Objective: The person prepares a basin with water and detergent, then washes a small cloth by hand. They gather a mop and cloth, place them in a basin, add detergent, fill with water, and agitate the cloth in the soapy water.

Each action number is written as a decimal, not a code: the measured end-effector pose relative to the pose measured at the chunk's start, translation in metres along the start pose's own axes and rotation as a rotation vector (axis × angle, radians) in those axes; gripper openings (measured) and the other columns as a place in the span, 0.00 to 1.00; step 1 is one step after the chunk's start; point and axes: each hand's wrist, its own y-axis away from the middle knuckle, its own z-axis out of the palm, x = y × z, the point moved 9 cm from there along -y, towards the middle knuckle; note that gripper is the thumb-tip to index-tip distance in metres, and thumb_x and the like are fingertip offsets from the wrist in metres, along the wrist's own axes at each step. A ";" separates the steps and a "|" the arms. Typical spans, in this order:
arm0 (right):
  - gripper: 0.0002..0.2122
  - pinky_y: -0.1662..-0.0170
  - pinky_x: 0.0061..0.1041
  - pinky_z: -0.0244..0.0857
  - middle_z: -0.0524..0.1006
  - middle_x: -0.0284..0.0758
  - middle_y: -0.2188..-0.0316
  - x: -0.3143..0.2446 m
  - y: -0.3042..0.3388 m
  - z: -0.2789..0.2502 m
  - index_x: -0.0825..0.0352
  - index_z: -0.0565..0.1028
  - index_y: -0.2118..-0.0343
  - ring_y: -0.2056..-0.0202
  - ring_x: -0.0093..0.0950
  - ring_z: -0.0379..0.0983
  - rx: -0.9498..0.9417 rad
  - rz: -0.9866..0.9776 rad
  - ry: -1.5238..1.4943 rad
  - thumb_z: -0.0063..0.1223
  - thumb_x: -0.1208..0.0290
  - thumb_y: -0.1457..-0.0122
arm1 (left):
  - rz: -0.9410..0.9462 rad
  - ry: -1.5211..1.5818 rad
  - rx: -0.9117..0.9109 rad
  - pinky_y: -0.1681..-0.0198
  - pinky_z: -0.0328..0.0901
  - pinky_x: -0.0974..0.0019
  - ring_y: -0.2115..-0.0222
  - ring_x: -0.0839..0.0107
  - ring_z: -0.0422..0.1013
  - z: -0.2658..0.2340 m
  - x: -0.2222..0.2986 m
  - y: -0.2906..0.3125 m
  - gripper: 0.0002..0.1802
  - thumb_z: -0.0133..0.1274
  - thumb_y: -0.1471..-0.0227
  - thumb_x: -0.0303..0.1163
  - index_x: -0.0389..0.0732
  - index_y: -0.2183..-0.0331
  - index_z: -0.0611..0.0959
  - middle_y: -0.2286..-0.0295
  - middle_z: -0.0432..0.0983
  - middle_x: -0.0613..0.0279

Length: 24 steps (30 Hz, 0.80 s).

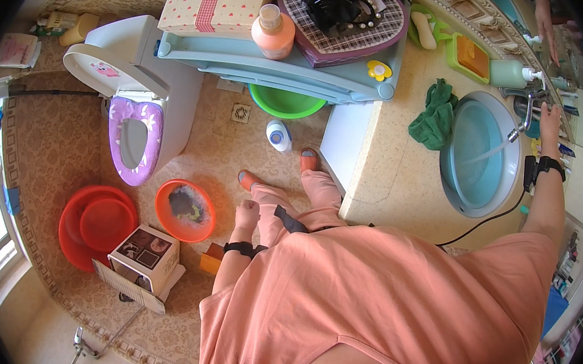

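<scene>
My right hand (551,126) reaches to the far side of the sink, right beside the chrome tap (527,117). Its fingers look stretched out; whether they touch the tap's handle I cannot tell. A stream of water runs from the tap into a light blue basin (471,171), which sits inside the white sink (455,198) and holds water. On the counter left of the sink lies a crumpled green cloth (436,114). My left hand (248,215) hangs low at my side, closed in a loose fist, with nothing visible in it.
An orange basin (183,232) with sudsy water and something dark stands on the floor, near red basins (76,250) and a cardboard box (150,256). A white bottle (279,136) stands ahead of my feet. Beyond are a toilet (134,142) and a blue shelf (273,69).
</scene>
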 end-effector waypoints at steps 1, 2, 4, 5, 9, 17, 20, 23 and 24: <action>0.31 0.41 0.33 0.45 0.53 0.53 0.43 -0.001 -0.001 0.001 0.76 0.58 0.47 0.41 0.45 0.48 -0.009 -0.016 0.001 0.38 0.51 0.43 | -0.001 0.006 0.001 0.80 0.66 0.70 0.83 0.71 0.72 0.000 0.000 0.000 0.11 0.49 0.52 0.32 0.32 0.72 0.77 0.81 0.74 0.59; 0.31 0.41 0.33 0.45 0.53 0.53 0.43 0.000 -0.002 0.002 0.76 0.58 0.47 0.42 0.46 0.48 -0.011 -0.020 0.011 0.38 0.51 0.42 | -0.005 0.008 0.002 0.80 0.66 0.70 0.83 0.71 0.72 -0.001 0.000 0.001 0.11 0.49 0.52 0.32 0.32 0.72 0.77 0.81 0.74 0.59; 0.30 0.41 0.33 0.45 0.53 0.53 0.43 0.002 -0.003 0.003 0.75 0.58 0.47 0.42 0.46 0.48 -0.015 -0.025 0.017 0.38 0.51 0.42 | -0.003 0.006 0.007 0.80 0.67 0.70 0.83 0.71 0.72 -0.001 0.001 0.003 0.11 0.49 0.52 0.32 0.32 0.72 0.77 0.81 0.74 0.59; 0.30 0.41 0.33 0.45 0.53 0.53 0.43 0.003 -0.004 0.004 0.75 0.58 0.47 0.42 0.46 0.48 -0.017 -0.026 0.013 0.38 0.51 0.42 | 0.002 0.002 0.010 0.80 0.67 0.70 0.83 0.71 0.72 -0.002 0.002 0.003 0.11 0.49 0.52 0.32 0.32 0.72 0.77 0.81 0.74 0.59; 0.29 0.41 0.34 0.45 0.53 0.54 0.44 0.004 -0.005 0.005 0.75 0.59 0.47 0.42 0.47 0.48 0.004 -0.019 0.012 0.37 0.52 0.42 | -0.018 0.026 0.013 0.80 0.66 0.70 0.83 0.72 0.72 -0.001 -0.002 0.004 0.11 0.49 0.52 0.32 0.32 0.72 0.77 0.81 0.74 0.59; 0.29 0.41 0.35 0.45 0.53 0.54 0.43 0.000 -0.003 0.005 0.76 0.58 0.47 0.41 0.47 0.47 -0.015 -0.034 0.021 0.38 0.53 0.42 | -0.010 0.032 0.022 0.80 0.66 0.70 0.83 0.72 0.71 0.001 -0.011 0.001 0.10 0.49 0.53 0.31 0.33 0.73 0.77 0.82 0.73 0.60; 0.29 0.41 0.34 0.45 0.53 0.54 0.43 0.000 -0.003 0.004 0.76 0.58 0.46 0.41 0.47 0.47 -0.016 -0.040 -0.020 0.38 0.54 0.42 | -0.006 0.023 0.029 0.80 0.66 0.70 0.84 0.72 0.71 0.001 -0.011 0.002 0.10 0.50 0.53 0.32 0.33 0.73 0.77 0.82 0.73 0.61; 0.29 0.41 0.34 0.45 0.53 0.53 0.43 -0.001 -0.002 0.004 0.76 0.58 0.47 0.41 0.47 0.47 -0.018 -0.040 -0.019 0.38 0.54 0.42 | -0.012 0.039 0.013 0.81 0.66 0.70 0.84 0.72 0.71 0.002 -0.011 0.003 0.11 0.50 0.52 0.32 0.32 0.73 0.77 0.81 0.73 0.60; 0.29 0.41 0.34 0.45 0.53 0.53 0.43 -0.001 -0.002 0.003 0.76 0.58 0.47 0.41 0.46 0.47 -0.010 -0.030 -0.024 0.38 0.54 0.42 | -0.011 0.049 0.008 0.81 0.66 0.70 0.84 0.72 0.71 0.003 -0.011 0.003 0.11 0.50 0.52 0.32 0.32 0.73 0.77 0.81 0.73 0.60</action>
